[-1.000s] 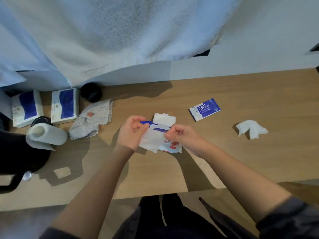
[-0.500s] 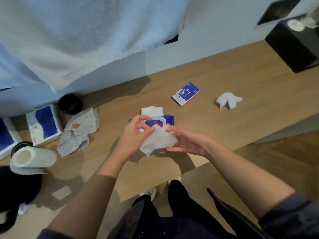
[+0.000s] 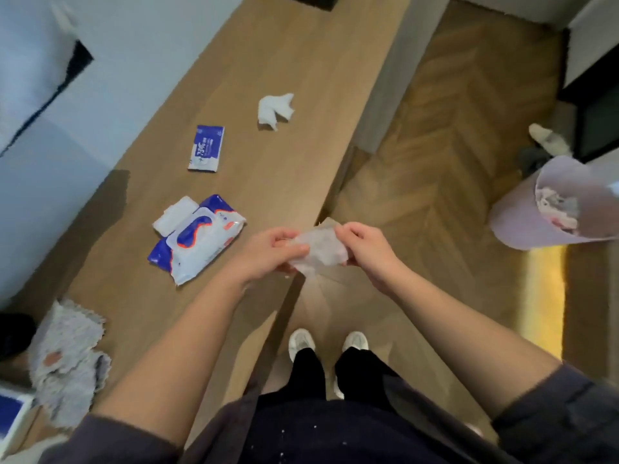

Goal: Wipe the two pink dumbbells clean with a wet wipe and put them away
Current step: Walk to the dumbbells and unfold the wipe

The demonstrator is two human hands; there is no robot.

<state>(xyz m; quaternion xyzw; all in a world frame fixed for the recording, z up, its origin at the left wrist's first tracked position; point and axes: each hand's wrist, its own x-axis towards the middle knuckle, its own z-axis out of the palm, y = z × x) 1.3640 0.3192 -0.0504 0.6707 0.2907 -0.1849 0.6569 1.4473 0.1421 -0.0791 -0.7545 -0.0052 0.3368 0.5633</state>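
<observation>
White wipe [image 3: 320, 251] stretches between both hands just past the table's [image 3: 284, 169] near-right edge: left hand [image 3: 268, 254] pinches its left end, right hand [image 3: 366, 247] its right. Left of them on the table lies the pack [image 3: 197, 237], lid open. No dumbbells show.

Dim, soft light is falling; motion blur is smearing everything, and a yellow glare is glowing below the bin [image 3: 522, 226].

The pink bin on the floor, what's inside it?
Inside the pink bin there is a crumpled pile of white, pink and grey bits near the top. Anything underneath that pile is hidden.
</observation>
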